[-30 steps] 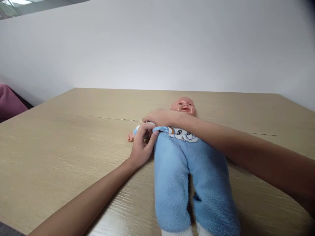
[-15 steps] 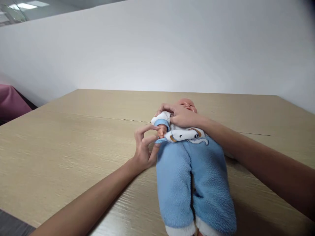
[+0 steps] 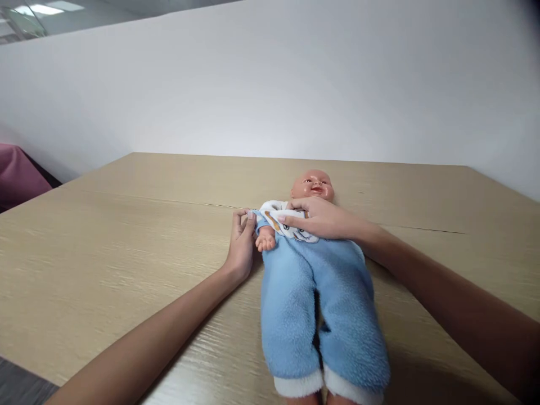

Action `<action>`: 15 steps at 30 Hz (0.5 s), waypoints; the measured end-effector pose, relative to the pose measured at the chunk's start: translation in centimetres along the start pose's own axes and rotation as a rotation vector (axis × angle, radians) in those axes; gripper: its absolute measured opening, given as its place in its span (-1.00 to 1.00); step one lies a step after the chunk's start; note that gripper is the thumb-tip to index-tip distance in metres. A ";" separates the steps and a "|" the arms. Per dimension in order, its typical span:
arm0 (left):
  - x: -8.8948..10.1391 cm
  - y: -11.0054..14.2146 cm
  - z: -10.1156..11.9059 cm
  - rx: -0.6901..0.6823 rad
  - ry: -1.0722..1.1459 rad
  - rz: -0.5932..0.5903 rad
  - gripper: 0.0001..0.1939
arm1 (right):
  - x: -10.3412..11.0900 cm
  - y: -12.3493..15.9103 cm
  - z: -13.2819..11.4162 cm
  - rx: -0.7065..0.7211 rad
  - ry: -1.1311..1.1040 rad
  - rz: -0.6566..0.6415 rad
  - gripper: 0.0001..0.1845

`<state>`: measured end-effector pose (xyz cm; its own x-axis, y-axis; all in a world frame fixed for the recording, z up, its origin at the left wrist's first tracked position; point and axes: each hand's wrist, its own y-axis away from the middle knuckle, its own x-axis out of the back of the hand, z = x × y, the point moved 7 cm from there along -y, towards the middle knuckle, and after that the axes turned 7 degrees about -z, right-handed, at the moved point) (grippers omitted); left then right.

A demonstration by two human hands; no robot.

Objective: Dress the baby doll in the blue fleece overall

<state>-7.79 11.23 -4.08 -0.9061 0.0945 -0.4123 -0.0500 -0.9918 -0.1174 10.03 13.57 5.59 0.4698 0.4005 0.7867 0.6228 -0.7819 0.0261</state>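
A baby doll lies on its back, head away from me, in light blue fleece overalls with white cuffs. The white bib carries an animal face and sits slanted over the chest. At the doll's arm on my left, my left hand pinches a blue edge of the overalls between thumb and fingers. The doll's small hand pokes out beside it. My right hand lies across the chest, thumb and fingers closed on the bib's upper part. Its palm hides the doll's other shoulder.
The doll rests on a wide wooden table with a thin seam across it. A pale wall rises behind the far edge. Pink cloth shows beyond the table at the far left.
My left hand has shifted up and outward, bringing the blue edge to the outer side of the doll's arm. My right hand has moved down onto the bib, uncovering the doll's head.
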 end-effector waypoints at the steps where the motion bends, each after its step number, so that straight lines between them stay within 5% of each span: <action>1: 0.1 -0.3 -0.5 0.049 0.034 -0.002 -0.51 | -0.1 0.0 0.4 0.006 -0.040 0.032 -0.56; 9: -0.1 -1.7 0.1 0.103 -0.033 -0.115 -0.51 | -0.6 0.1 3.5 -0.048 -0.619 0.098 -0.47; 15: -0.9 -4.4 -0.6 0.195 -0.042 -0.210 -0.59 | -1.1 -0.1 4.2 -0.030 -0.829 0.071 -0.43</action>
<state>-6.47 15.60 -3.68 -0.8838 0.2995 -0.3595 -0.3141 -0.9492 -0.0186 12.12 15.21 2.09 0.8228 0.5629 0.0781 0.5633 -0.8260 0.0193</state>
